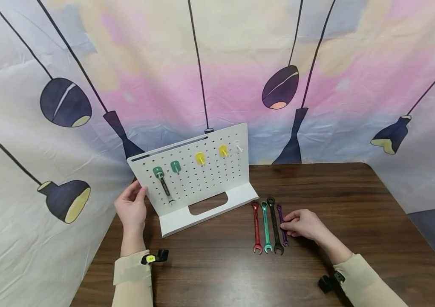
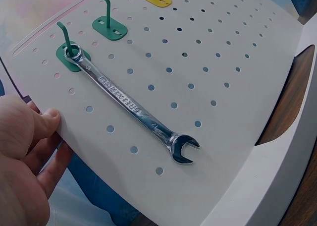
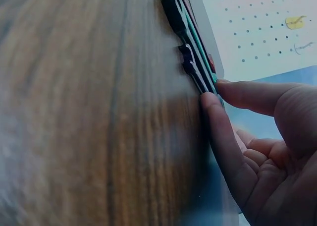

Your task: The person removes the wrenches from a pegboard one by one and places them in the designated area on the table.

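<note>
My left hand (image 1: 131, 204) grips the left edge of a white pegboard (image 1: 209, 181), thumb on its face and fingers behind the edge. On the board's leftmost green hook (image 2: 68, 40) hangs a silver combination wrench (image 2: 131, 102) by its ring end. To the right of the board, red (image 1: 256, 226), green (image 1: 266, 226) and black (image 1: 275, 226) wrenches lie side by side on the table. At the end of this row my right hand (image 1: 305, 225) pinches a small purple wrench (image 1: 280, 213) between thumb and index finger, its open end pointing toward me.
Further along the pegboard are another green hook (image 1: 176, 166), two yellow hooks (image 1: 200, 158) and a clear hook (image 1: 238, 146), all without tools. The board stands on a wide white base (image 1: 175, 221) on the brown wooden table (image 1: 217, 268). Behind hangs a cloth (image 1: 225, 85) printed with lamps.
</note>
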The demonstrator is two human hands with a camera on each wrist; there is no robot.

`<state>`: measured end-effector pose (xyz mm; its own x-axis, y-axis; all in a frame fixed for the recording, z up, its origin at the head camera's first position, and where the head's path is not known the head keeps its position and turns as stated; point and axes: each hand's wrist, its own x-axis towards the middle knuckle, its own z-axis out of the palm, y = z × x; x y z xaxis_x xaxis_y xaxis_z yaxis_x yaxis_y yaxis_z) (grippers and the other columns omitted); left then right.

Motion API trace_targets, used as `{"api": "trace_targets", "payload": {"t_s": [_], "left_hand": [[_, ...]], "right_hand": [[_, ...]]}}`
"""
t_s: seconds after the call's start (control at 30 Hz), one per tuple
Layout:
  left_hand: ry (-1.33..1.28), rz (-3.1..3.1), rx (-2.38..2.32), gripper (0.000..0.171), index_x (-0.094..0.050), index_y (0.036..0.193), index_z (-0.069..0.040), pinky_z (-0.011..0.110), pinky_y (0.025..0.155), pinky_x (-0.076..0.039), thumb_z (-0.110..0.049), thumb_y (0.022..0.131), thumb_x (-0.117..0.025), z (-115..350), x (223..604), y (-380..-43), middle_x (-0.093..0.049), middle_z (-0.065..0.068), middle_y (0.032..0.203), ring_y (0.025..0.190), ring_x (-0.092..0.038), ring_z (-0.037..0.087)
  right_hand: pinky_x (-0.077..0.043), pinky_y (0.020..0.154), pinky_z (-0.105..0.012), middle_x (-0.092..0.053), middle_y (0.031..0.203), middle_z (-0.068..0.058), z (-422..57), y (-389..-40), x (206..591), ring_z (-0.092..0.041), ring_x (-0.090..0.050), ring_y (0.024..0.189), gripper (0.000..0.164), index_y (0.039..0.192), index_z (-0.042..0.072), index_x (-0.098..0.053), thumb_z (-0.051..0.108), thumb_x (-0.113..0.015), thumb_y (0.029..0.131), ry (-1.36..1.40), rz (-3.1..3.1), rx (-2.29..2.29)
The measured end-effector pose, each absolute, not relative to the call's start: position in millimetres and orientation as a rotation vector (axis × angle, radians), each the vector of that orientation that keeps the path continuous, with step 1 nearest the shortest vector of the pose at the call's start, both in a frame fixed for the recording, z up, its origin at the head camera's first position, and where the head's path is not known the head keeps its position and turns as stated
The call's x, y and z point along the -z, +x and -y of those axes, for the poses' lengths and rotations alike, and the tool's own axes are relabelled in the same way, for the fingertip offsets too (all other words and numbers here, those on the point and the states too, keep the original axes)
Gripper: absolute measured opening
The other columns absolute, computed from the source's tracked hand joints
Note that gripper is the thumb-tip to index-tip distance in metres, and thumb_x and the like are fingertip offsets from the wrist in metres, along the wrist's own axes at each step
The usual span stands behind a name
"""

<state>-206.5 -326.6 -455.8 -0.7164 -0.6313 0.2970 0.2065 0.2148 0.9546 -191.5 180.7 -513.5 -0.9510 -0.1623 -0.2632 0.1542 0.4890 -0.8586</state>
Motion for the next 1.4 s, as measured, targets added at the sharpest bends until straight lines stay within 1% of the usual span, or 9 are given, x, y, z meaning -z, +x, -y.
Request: {"api": "trace_targets", "payload": {"t_s": [0.43, 0.67, 0.93, 1.1, 1.27, 1.4], "left_hand": [[0.394, 1.812, 1.585, 0.028, -0.079, 0.127, -0.007, 0.019, 0.084, -0.054, -0.007, 0.1, -0.076, 327, 457, -207, -0.075, -0.001, 0.105, 0.095, -0.064, 0.014], [0.383, 1.805, 1.595, 0.027, -0.079, 0.126, -0.005, 0.019, 0.084, -0.054, -0.005, 0.1, -0.076, 327, 457, -207, -0.075, -0.002, 0.104, 0.094, -0.064, 0.014], [0.381, 1.814, 1.591, 0.027, -0.079, 0.127, -0.006, 0.02, 0.084, -0.054, -0.007, 0.1, -0.076, 327, 456, -205, -0.075, -0.001, 0.105, 0.095, -0.063, 0.015], [0.39, 1.819, 1.584, 0.028, -0.079, 0.127, -0.006, 0.019, 0.084, -0.054, -0.007, 0.1, -0.076, 326, 456, -205, -0.074, -0.002, 0.104, 0.095, -0.063, 0.014], [0.391, 1.811, 1.598, 0.028, -0.079, 0.127, -0.006, 0.019, 0.084, -0.054, -0.007, 0.1, -0.077, 326, 456, -206, -0.075, -0.002, 0.104, 0.095, -0.063, 0.014], [0.397, 1.806, 1.61, 0.028, -0.079, 0.127, -0.008, 0.019, 0.085, -0.054, -0.008, 0.099, -0.077, 327, 456, -207, -0.075, -0.001, 0.105, 0.096, -0.063, 0.015]], "right_hand": [[-0.064, 0.07, -0.037, -0.077, 0.086, -0.008, -189, -195, 507, -0.021, -0.074, 0.079, 0.036, 0.117, -0.008, -0.072, 0.018, -0.083, 0.095, 0.005, -2.453, 1.442], [-0.064, 0.07, -0.037, -0.077, 0.088, -0.008, -190, -197, 507, -0.021, -0.074, 0.08, 0.037, 0.118, -0.009, -0.072, 0.017, -0.083, 0.095, -0.005, -2.447, 1.465], [-0.064, 0.073, -0.039, -0.078, 0.09, -0.008, -190, -199, 503, -0.022, -0.074, 0.082, 0.039, 0.121, -0.009, -0.071, 0.018, -0.082, 0.097, -0.003, -2.449, 1.472], [-0.064, 0.075, -0.039, -0.078, 0.093, -0.01, -189, -200, 502, -0.022, -0.075, 0.083, 0.039, 0.123, -0.011, -0.069, 0.017, -0.08, 0.098, -0.029, -2.456, 1.479], [-0.065, 0.075, -0.038, -0.078, 0.093, -0.01, -185, -202, 500, -0.022, -0.075, 0.083, 0.037, 0.121, -0.01, -0.071, 0.017, -0.08, 0.098, -0.062, -2.46, 1.497], [-0.065, 0.077, -0.038, -0.078, 0.097, -0.012, -179, -205, 498, -0.023, -0.076, 0.086, 0.039, 0.125, -0.01, -0.07, 0.017, -0.08, 0.099, -0.106, -2.427, 1.559]]}}
